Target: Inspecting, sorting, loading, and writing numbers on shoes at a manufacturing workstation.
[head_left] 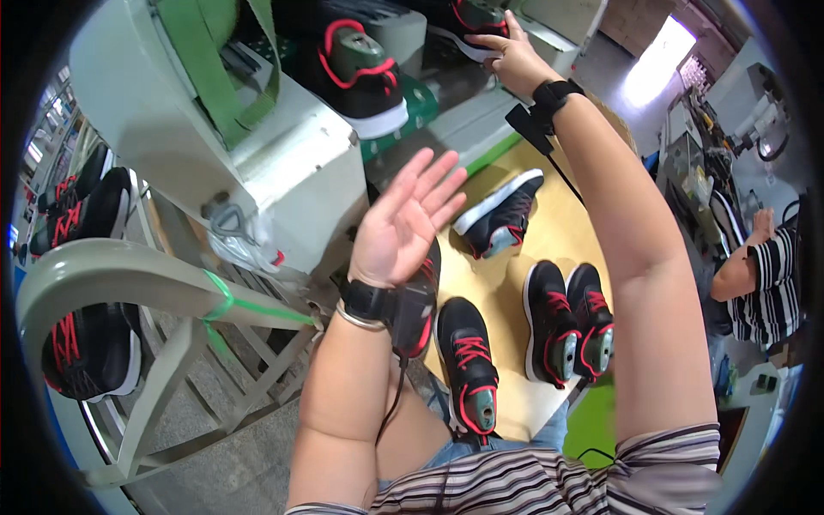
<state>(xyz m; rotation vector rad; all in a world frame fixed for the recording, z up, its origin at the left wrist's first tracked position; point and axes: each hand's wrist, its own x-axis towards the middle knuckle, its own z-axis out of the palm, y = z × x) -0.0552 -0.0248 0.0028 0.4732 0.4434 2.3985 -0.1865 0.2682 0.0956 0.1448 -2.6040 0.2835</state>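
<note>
Several red-laced shoes stand at far left, partly behind a curved grey rail. Next comes a white machine housing, then a black shoe. The left hand is open, palm up, empty; the right hand spreads its fingers by another shoe, contact unclear. More shoes crowd the yellow tabletop; far right, a striped-shirted co-worker.

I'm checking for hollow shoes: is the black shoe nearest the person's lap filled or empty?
Filled: a green insert sits inside the black shoe, showing within its red-edged opening.
</note>
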